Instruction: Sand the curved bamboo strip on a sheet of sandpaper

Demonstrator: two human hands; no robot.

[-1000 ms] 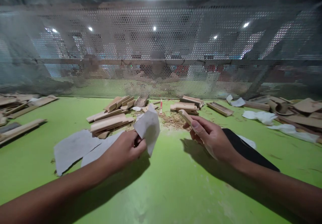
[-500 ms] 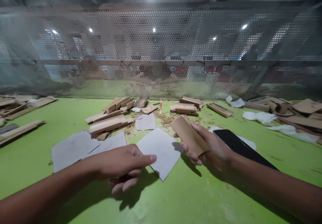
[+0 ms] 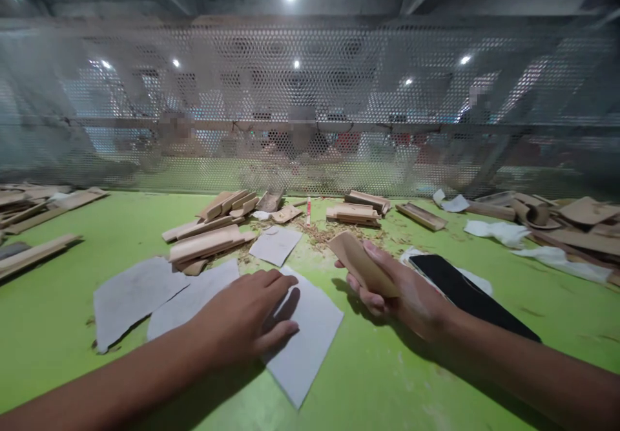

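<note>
My left hand (image 3: 252, 315) lies flat, fingers stretched out, on a grey sheet of sandpaper (image 3: 310, 344) spread on the green table (image 3: 387, 379). My right hand (image 3: 404, 292) is closed round a curved tan piece of wood (image 3: 361, 264), held just above the table to the right of the sheet. A black phone (image 3: 465, 292) lies right beside that hand.
More grey sheets (image 3: 138, 295) lie to the left and a small one (image 3: 276, 245) further back. Piles of wooden pieces (image 3: 208, 234) and shavings (image 3: 329, 231) sit behind, with more wood (image 3: 576, 224) and white rags (image 3: 498, 229) at the right. A perforated metal screen (image 3: 310, 101) closes the far edge; people sit beyond it.
My left hand laid the lifted grey sheet down on the table and now presses flat on it. My right hand turned the wooden piece and lowered it slightly.
</note>
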